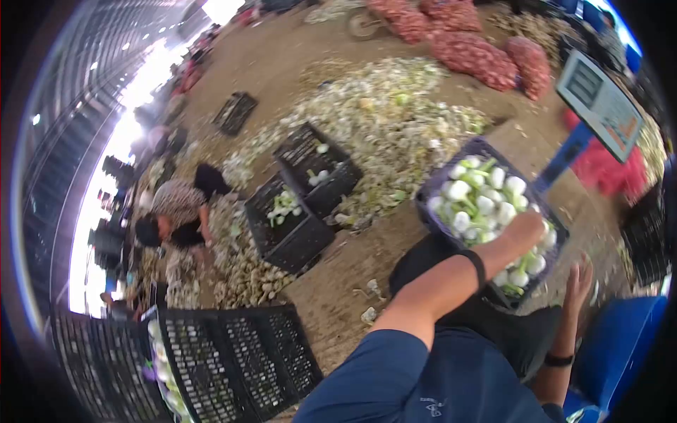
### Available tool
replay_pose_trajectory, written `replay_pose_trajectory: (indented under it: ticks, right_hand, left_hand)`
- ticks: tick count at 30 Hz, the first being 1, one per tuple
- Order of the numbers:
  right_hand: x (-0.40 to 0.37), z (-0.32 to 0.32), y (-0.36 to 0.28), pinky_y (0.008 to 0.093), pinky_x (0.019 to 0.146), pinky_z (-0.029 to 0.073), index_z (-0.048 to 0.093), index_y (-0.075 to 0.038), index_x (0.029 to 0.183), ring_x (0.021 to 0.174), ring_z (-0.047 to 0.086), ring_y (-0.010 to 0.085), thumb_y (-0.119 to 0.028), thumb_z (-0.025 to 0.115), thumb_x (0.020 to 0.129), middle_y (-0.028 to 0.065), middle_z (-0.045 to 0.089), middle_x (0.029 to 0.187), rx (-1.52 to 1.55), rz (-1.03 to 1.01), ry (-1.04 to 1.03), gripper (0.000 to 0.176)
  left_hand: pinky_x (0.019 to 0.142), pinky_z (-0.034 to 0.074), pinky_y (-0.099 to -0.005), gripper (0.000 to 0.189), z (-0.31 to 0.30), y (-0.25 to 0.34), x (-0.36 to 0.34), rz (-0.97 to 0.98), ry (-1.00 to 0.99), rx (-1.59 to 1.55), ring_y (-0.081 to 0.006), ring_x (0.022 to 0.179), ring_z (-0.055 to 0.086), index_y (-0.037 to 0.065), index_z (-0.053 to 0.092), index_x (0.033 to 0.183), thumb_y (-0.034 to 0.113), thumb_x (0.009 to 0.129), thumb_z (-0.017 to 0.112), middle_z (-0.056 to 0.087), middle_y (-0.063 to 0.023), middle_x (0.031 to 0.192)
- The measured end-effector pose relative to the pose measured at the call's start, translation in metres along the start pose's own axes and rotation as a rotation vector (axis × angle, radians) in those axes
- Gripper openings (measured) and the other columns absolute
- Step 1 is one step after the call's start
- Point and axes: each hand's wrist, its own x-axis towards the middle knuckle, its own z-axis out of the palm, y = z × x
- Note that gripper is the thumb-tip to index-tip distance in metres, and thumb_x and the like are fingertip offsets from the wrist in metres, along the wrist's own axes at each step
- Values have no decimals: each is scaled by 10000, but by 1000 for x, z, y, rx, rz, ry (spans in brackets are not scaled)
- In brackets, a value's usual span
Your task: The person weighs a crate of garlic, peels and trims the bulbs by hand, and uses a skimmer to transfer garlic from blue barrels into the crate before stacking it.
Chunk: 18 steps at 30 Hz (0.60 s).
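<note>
White garlic-like bulbs [485, 204] with short green stems fill a dark purple plastic crate [438, 227] in front of me. My left hand [525, 229] reaches over the crate and rests among the bulbs. Its fingers point down and are hidden, so their grip does not show. To the right of the crate, my right hand [580, 282] is held up with its fingers stretched out and nothing in them. A dark band is on each wrist. Beyond the crate stands a scale display [599, 104] on a blue post [564, 156].
Two black crates [289, 236] [317, 169] with a few bulbs stand to the left. Stacked black crates [236, 359] are at lower left. Behind lie a heap of trimmings [388, 106] and red mesh sacks [472, 60]. Another person [180, 208] bends down at left. A blue chair [624, 352] is at right.
</note>
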Motion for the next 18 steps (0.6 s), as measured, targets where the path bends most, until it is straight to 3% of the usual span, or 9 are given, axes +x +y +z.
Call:
replay_pose_trajectory:
  ticks: [2, 5, 7, 8, 10, 12, 15, 16, 18]
  right_hand:
    - [-16, 2, 4, 209, 644, 398, 413, -18, 1435, 744, 477, 80, -133, 670, 874, -3, 552, 963, -34, -92, -59, 627]
    - [-28, 39, -14, 230, 719, 449, 259, -58, 1531, 880, 552, 104, -97, 707, 836, 64, 511, 1327, -230, 46, -471, 827]
    - [-5, 80, -14, 277, 858, 471, 219, -67, 1548, 1039, 567, 134, -57, 745, 790, 70, 517, 1346, -92, 100, -347, 923]
    - [3, 98, -9, 314, 954, 450, 307, -36, 1504, 1144, 549, 154, -157, 704, 869, 77, 545, 1329, -9, -97, -269, 760]
    - [23, 115, 31, 320, 954, 453, 378, -20, 1450, 1131, 556, 155, -226, 667, 907, 79, 560, 1311, 355, 47, -315, 649]
    - [52, 108, 91, 333, 964, 450, 551, 11, 1266, 1137, 557, 160, -384, 567, 981, 82, 591, 1269, 280, -101, -390, 488]
    - [45, 108, 65, 323, 958, 455, 574, 7, 1236, 1144, 553, 144, -340, 616, 957, 75, 612, 1230, 557, 77, -504, 448]
    - [45, 103, 76, 301, 851, 484, 616, 3, 1165, 1013, 587, 113, -284, 631, 946, 54, 644, 1136, 257, -72, -470, 362]
    - [45, 86, 45, 291, 669, 463, 648, 0, 905, 758, 555, 96, -115, 584, 934, -7, 625, 812, -58, -21, -344, 135]
  left_hand:
    - [713, 542, -454, 91, 23, 4, 3, -103, -44, -73, -347, 809, 677, 31, 682, 731, 88, 756, 615, 660, -181, 846]
    - [695, 556, -427, 124, 7, 22, 7, -94, -171, -58, -316, 803, 696, 30, 719, 789, 123, 732, 658, 681, -153, 839]
    - [680, 551, -422, 126, 7, 27, 5, -61, -158, -51, -306, 793, 696, 41, 720, 765, 136, 734, 643, 678, -135, 811]
    - [680, 551, -422, 126, 14, 29, 4, -60, -157, -41, -306, 793, 696, 41, 720, 765, 136, 734, 643, 678, -135, 811]
    - [683, 541, -428, 136, 28, 30, 4, -133, -10, -33, -287, 781, 700, 68, 735, 725, 138, 745, 620, 695, -132, 780]
    - [675, 535, -431, 144, 5, 30, 1, -146, -28, -44, -295, 772, 693, 62, 732, 722, 147, 743, 617, 693, -130, 776]
    - [671, 523, -437, 121, -14, 12, 1, -2, -110, -178, -322, 778, 675, 109, 738, 767, 135, 726, 627, 683, -123, 771]
    - [697, 525, -439, 168, -39, 7, -5, 81, -146, -294, -320, 820, 680, 137, 753, 827, 113, 733, 615, 686, -116, 783]
    - [776, 524, -431, 236, -59, -2, -11, 39, -208, -407, -350, 947, 655, 100, 693, 1012, 102, 791, 608, 675, -157, 988]
